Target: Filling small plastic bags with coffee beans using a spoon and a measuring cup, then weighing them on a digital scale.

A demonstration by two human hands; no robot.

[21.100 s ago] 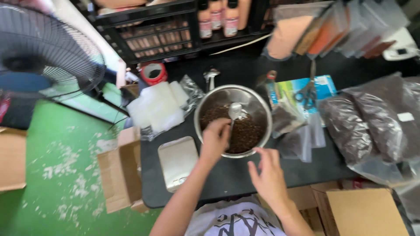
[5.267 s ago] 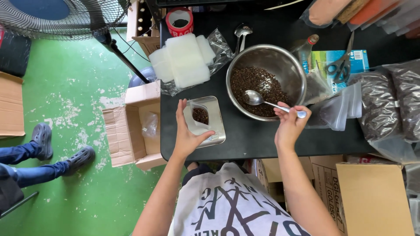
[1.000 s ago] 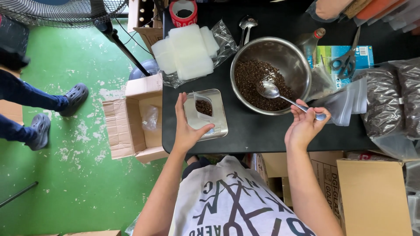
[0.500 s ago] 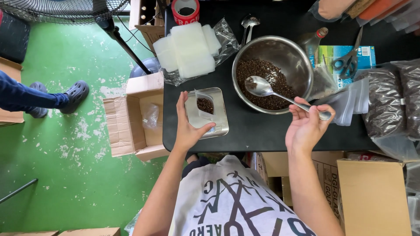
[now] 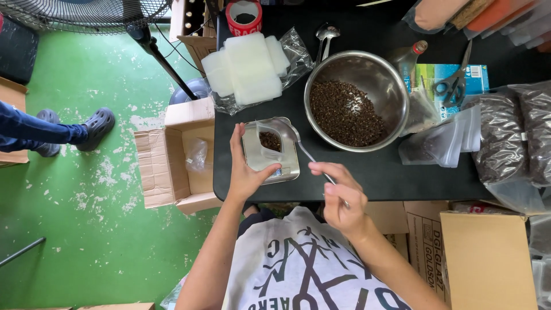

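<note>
- Black counter (image 5: 367, 175) over a green painted floor (image 5: 86, 229), paint worn off in pale patches; base of a standing fan (image 5: 74, 11) at upper left.
- Open cardboard box (image 5: 181, 155) on the floor against the counter's left edge; more cartons at lower right.
- Another person's dark sleeve and dark clogs (image 5: 97, 123) at far left.
- Small clear pouch (image 5: 270, 143) stands on a flat silver scale (image 5: 275, 166) near the counter's front left corner; mouth open, a shallow layer of dark brown beans at the bottom.
- Left hand (image 5: 247, 169): fingers curled round the pouch's left side, thumb on its front, holding it upright.
- Right hand (image 5: 338, 198): closed in a pinch on the handle of a metal spoon (image 5: 287, 131); the bowl of the spoon sits over the pouch mouth.
- Steel mixing bowl (image 5: 356, 100) just right of the scale, partly filled with the same dark beans.
- Stack of white foam sheets (image 5: 247, 69) behind the scale; scissors (image 5: 453, 83) and filled dark bags (image 5: 511, 138) at right.
</note>
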